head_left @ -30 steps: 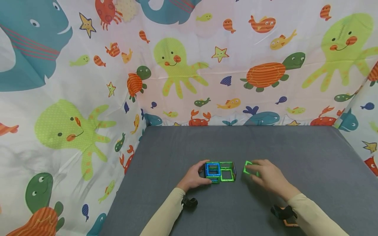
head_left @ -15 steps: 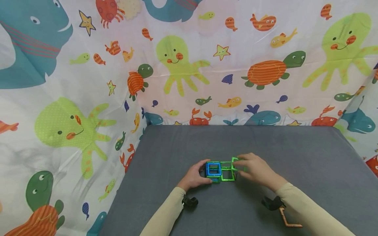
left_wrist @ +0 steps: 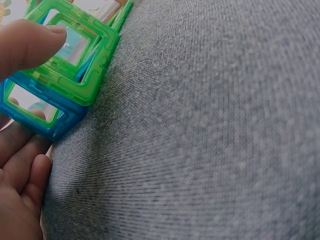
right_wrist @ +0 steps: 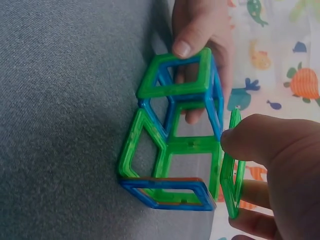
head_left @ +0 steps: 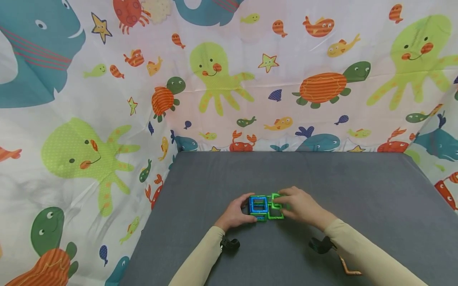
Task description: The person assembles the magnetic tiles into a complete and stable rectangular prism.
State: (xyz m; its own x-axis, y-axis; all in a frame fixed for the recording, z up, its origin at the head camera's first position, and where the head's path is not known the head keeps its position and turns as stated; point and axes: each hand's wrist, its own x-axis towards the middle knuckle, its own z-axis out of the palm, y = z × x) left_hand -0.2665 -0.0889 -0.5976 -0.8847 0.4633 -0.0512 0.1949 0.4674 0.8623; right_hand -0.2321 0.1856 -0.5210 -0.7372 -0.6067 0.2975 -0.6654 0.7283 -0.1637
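A small structure of magnetic tiles [head_left: 263,198] stands on the grey table: a cube of blue and green square frames, joined on its right to an open-topped bay. That bay has a green floor and an upright blue-and-orange side [right_wrist: 170,205]. My left hand [head_left: 234,214] grips the cube's left end, thumb on its green front frame [left_wrist: 92,82] and fingers behind. Above the bay, my right hand [head_left: 304,208] pinches a loose green square tile [right_wrist: 228,175] between thumb and fingers. In the right wrist view this tile is tilted beside the bay's open top; whether they touch I cannot tell.
An orange tile [head_left: 348,272] lies on the table [head_left: 272,254] near the front, partly under my right forearm. Curtains with sea animals [head_left: 229,131] border the table at the back and sides. Black wrist cameras [head_left: 230,245] sit on both wrists.
My right hand has carried the green tile leftward, from apart on the right to above the bay. The left hand has stayed on the cube. More of the orange tile came into sight.
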